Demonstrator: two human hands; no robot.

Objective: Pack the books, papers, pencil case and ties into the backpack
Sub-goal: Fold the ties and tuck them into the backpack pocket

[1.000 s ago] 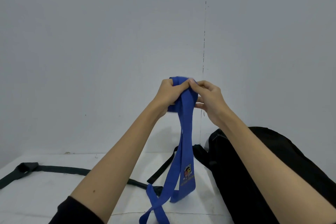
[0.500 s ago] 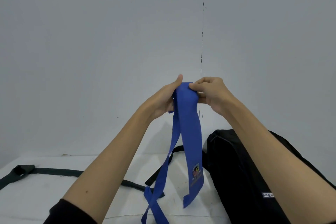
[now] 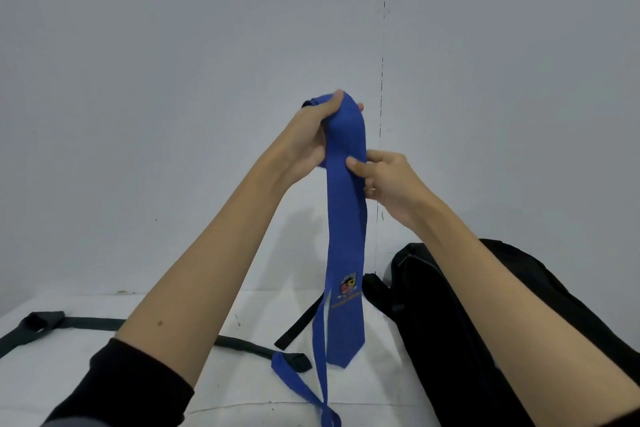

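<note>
Head view: since half a sec ago the right hand (image 3: 391, 184) has let go of the top of the blue tie (image 3: 346, 218) and slid down it. It now pinches the fabric w/ thumb and fingers just below the left hand (image 3: 311, 139). The left hand has gone higher and holds the tie's top, fingers curled round a bunched fold. The wide blade now hangs straighter and flatter than before. Judgement: the tie is being smoothed or gathered for folding, so it's not packed yet.

Tie look: bright blue, matte, soft and limp. Below the right hand's pinch the wide end hangs down w/ an embroidered crest near its pointed tip. The narrow tail hangs behind it, and its end trails on the white surface (image 3: 104, 305) below.

Black backpack (image 3: 450, 322) lies down and to the right of the grip, under the right forearm. Can't tell if it's open. A dark tie (image 3: 86, 322) lies flat on the surface, down-left of the grip, not yet packed.
</note>
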